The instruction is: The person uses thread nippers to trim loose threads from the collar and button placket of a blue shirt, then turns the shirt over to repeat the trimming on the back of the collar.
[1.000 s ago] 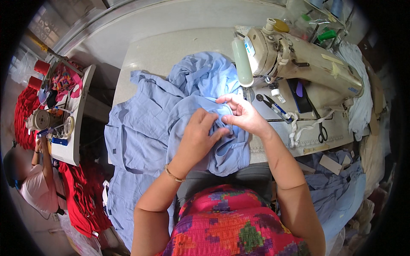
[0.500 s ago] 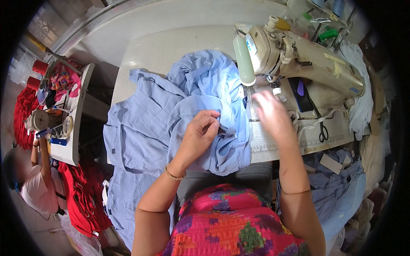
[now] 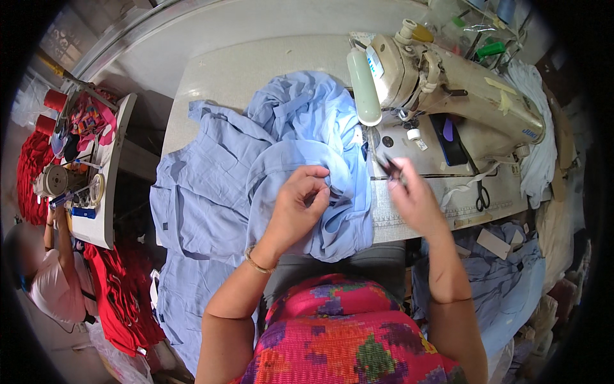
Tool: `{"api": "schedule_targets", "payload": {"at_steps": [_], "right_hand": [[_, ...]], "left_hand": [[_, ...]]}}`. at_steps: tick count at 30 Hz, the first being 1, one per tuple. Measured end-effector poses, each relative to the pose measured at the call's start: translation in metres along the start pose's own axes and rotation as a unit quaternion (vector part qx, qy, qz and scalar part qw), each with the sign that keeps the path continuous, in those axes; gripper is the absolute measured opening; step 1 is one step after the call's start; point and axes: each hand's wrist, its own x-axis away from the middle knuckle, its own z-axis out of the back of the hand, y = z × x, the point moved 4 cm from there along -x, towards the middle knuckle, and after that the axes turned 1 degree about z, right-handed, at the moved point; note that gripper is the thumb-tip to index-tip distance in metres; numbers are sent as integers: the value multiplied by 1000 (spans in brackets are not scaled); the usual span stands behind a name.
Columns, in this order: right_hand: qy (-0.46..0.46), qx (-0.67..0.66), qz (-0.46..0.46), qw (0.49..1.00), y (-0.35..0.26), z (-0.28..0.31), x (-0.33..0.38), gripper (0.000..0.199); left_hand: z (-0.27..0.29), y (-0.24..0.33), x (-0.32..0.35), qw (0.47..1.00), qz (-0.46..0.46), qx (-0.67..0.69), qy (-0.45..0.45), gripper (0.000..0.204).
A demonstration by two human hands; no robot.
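A light blue garment (image 3: 211, 173) lies bunched over the sewing table, its curved, folded edge nearest me. My left hand (image 3: 299, 198) rests on it, thumb and forefinger pinched on the fabric of that edge. My right hand (image 3: 414, 197) is raised over the table to the right of the garment. In its fingers is a pair of small dark thread snips (image 3: 389, 168), smeared by motion, with the points toward the sewing machine (image 3: 460, 89). The machine's needle area is just beyond the snips.
Black scissors (image 3: 483, 197), a dark phone (image 3: 449, 141) and a small white spool (image 3: 414, 134) lie by the machine. A pale green lamp (image 3: 364, 89) hangs beside its head. More blue fabric (image 3: 505, 275) lies below right. At left, another person works at a second table (image 3: 105, 217).
My right hand has come down and slightly toward me, and the dark snips now show in its fingers. My left hand keeps its pinch on the garment.
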Motion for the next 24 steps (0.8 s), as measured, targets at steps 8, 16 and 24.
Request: {"api": "schedule_targets", "payload": {"at_steps": [8, 16, 24], "right_hand": [[30, 236, 154, 959, -40, -38, 15, 16], [56, 264, 166, 948, -36, -45, 12, 17], [49, 281, 155, 946, -31, -45, 13, 16]], "left_hand": [[-8, 13, 2, 987, -89, -131, 23, 3], [-13, 16, 5, 976, -130, -172, 24, 7], [-19, 17, 4, 960, -194, -200, 18, 9]]}}
